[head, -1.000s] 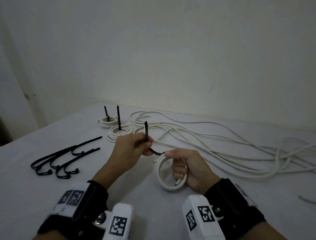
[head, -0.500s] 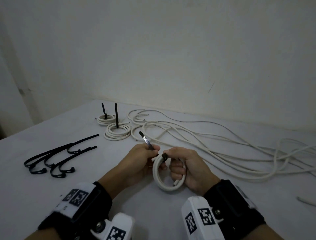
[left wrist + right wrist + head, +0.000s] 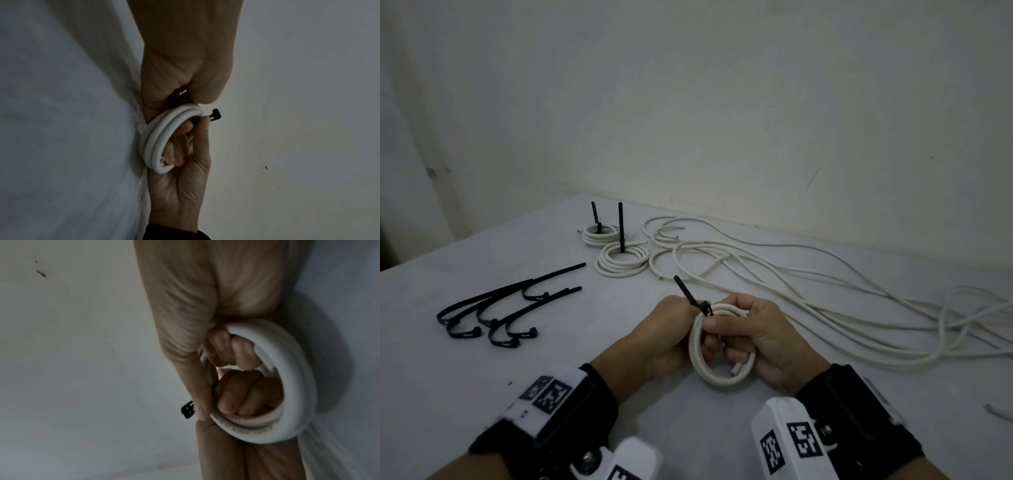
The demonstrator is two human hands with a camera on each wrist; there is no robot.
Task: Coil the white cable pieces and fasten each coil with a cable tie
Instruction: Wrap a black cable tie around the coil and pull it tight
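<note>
The small coil of white round cable (image 3: pixel 717 356) is held just above the white table (image 3: pixel 482 394), near the front edge, standing on edge with its open face turned sideways toward the left hand. The right hand (image 3: pixel 760 339) grips it: the fingers curl through the ring from the right and the thumb lies across the top turns. A black plastic cable tie (image 3: pixel 693 301) is wrapped round the top of the coil; its free tail runs up and to the left, away from the person, and its square head sits at the thumb tip. The left hand (image 3: pixel 667 335) is closed round the lower part of the tail, fingers curled tight.

The left wrist view shows what the head view hides: the coil (image 3: pixel 162 142) seen edge on as two or three turns side by side, a cut cable end inside it, and the tie head (image 3: pixel 216 114) poking out beyond the right thumb. The right wrist view shows the right fingers (image 3: pixel 236 395) curled inside the ring (image 3: pixel 292 386).

Further back lie two tied white coils (image 3: pixel 619 257) with tie tails pointing up, loose long white cables (image 3: pixel 825 294) to the right, and spare black ties (image 3: pixel 496 315) to the left.
</note>
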